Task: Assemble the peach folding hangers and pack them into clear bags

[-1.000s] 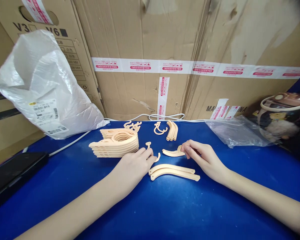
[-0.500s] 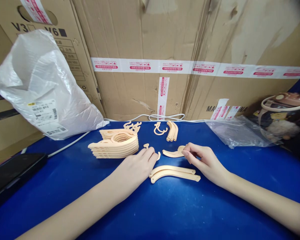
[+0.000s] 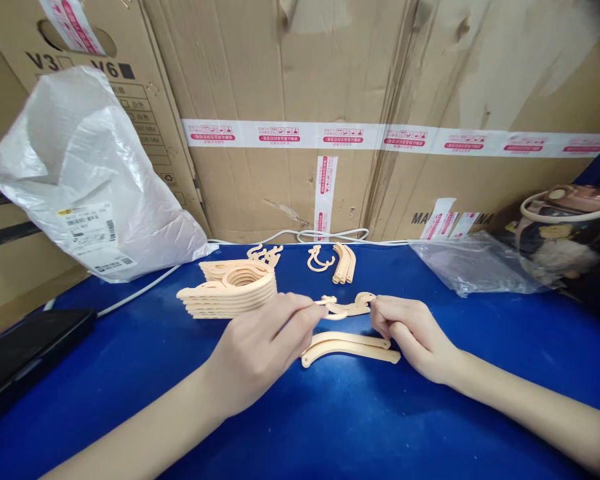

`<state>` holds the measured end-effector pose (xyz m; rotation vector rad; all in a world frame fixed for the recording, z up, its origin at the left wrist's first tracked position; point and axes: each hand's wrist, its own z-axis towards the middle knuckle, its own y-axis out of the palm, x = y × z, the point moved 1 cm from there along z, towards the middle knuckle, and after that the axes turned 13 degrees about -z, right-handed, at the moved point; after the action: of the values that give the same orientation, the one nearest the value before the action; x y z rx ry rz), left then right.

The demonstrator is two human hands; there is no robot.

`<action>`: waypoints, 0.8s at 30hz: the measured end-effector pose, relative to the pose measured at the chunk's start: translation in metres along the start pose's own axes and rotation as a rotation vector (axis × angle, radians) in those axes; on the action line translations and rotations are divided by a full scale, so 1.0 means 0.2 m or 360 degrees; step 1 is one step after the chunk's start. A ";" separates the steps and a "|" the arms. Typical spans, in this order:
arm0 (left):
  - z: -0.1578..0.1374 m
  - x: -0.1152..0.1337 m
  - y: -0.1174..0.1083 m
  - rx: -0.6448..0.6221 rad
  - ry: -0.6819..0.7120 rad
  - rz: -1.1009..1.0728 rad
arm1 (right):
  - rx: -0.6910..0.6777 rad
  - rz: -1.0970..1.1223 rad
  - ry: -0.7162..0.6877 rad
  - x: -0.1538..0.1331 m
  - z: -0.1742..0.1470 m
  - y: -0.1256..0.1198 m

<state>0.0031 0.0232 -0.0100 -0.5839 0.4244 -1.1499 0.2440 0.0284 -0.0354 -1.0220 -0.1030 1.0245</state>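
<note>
Though near slats [image 3: 350, 350], right hand [image 3: 413, 337] with room before tabletop's back edge [image 3: 386, 251]

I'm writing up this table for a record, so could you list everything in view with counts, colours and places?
Folded hangers: about seven, beige, stacked centre-left
Loose hooks: several, beige, back centre
Short curved pieces: about three, beige, back centre
Long curved pieces: two, beige, front centre
Held hook: one, beige, left hand
Held piece: one, beige, right hand
Plastic mailer: one, white, left
Phone: one, black, left edge
Cable: count unclear, white, left and back
Clear bag: one, transparent, right
Handled item: one, brown and dark, right edge
Boxes: several, brown, background
Tape: several strips, white and red, boxes
Table: one, blue, underneath
Left hand: one, bare, centre
Right hand: one, bare, centre-right
</note>
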 end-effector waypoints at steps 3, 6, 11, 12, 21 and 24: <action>0.00 0.03 0.00 -0.0031 0.0048 -0.0166 | -0.0010 0.0007 0.0018 -0.02 0.00 0.00; -0.01 0.04 0.01 -0.0059 0.0124 -0.0289 | -0.0017 0.0085 0.0185 -0.04 -0.01 0.00; -0.03 0.04 0.02 -0.0074 0.0259 -0.0431 | -0.0144 0.0261 0.0526 -0.09 0.01 -0.01; -0.03 0.04 0.02 -0.0072 0.0273 -0.0444 | -0.0199 0.0269 0.0572 -0.10 0.01 -0.01; -0.05 0.01 0.03 -0.0206 0.0200 -0.0423 | -0.0634 0.0848 0.0787 -0.11 0.03 -0.01; -0.02 0.01 0.03 -0.0209 0.0079 -0.0395 | -0.0673 0.1040 0.0851 -0.09 0.03 0.00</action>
<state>0.0058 0.0223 -0.0180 -0.7386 0.4824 -1.3828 0.2309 0.0195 -0.0266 -1.7518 0.5035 1.3010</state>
